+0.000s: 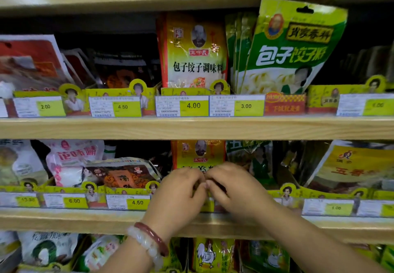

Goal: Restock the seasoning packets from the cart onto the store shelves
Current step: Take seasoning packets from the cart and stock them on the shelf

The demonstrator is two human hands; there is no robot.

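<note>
Head view: pale wood store shelves (191, 128) fill the frame, three tiers visible plus the underside of a fourth at top. Each shelf edge carries a yellow-green card rail with price tags (193, 105); legible tags read 2.00, 4.50, 4.00, 3.00 on the upper rail and 6.00, 4.50, 1.00 on the lower rail.

Upper tier: red packs (32, 59) at left, dark packs next to them, an upright yellow-orange packet (193, 51) at centre, and a row of green packets (294, 47) at right, the front one tilted and rising above the shelf gap. The far right of this tier is dark and unreadable.

Middle tier: white and pink bags (70, 162) at left, a brown pack (121, 172) lying flat, yellow packs (354, 166) leaning at right.

Bottom tier is cut off by the frame edge; a yellow pack with a rooster print (207, 253) shows between the forearms.

Seasoning packet (199, 153): yellow-orange, portrait at top, standing upright at the centre of the middle tier. Its lower half is hidden behind both hands. Left hand (181, 189) and right hand (230, 185) meet in front of it, fingers curled, fingertips touching each other at its face; whether either actually grasps the packet I cannot tell. The price tag behind the hands is covered. Left wrist wears two bangles (149, 240), one white, one red.
</note>
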